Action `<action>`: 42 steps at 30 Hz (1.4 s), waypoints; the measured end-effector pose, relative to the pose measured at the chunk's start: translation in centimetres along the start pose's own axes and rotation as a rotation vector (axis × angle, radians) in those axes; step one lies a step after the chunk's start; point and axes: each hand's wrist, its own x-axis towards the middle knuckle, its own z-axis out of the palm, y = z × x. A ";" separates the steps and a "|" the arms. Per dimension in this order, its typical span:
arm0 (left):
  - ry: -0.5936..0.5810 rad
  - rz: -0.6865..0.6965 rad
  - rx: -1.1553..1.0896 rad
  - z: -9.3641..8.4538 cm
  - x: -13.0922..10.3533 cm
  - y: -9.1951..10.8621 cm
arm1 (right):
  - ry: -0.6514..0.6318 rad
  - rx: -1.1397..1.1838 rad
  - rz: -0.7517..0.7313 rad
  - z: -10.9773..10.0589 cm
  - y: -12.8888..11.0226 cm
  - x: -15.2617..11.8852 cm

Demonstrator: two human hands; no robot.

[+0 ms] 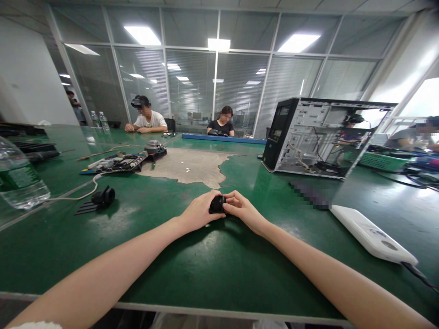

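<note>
While a bottle (21, 179) and a computer case (312, 148) stand either side on the table (212, 274), the left hand (199, 211) curls round a black part (216, 205), the right hand (244, 211) pinching its edge between fingertips.

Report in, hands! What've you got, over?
Left hand holding small black part. Right hand pinching its edge. Pronged black piece off left, apparently not in the way.

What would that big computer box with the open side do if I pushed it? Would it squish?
Probably not: the computer case looks like metal, so it should feel stiff. It may be light for its size, since much of its inside looks hollow. The loose wires in there might flop about.
</note>
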 end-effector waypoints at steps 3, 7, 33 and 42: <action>0.029 -0.005 -0.030 0.3 0.0 -0.1 | -0.002 0.017 0.004 -0.1 0.2 0.1; 0.047 -0.005 -0.055 0.3 0.1 -0.2 | -0.007 0.045 -0.001 -0.2 0.5 0.2; -0.017 -0.043 0.276 -0.1 0.1 1.0 | 0.020 0.101 -0.009 0.2 0.7 0.3; -0.060 -0.047 0.233 0.0 -0.2 0.9 | -0.013 0.185 -0.015 0.0 0.5 0.3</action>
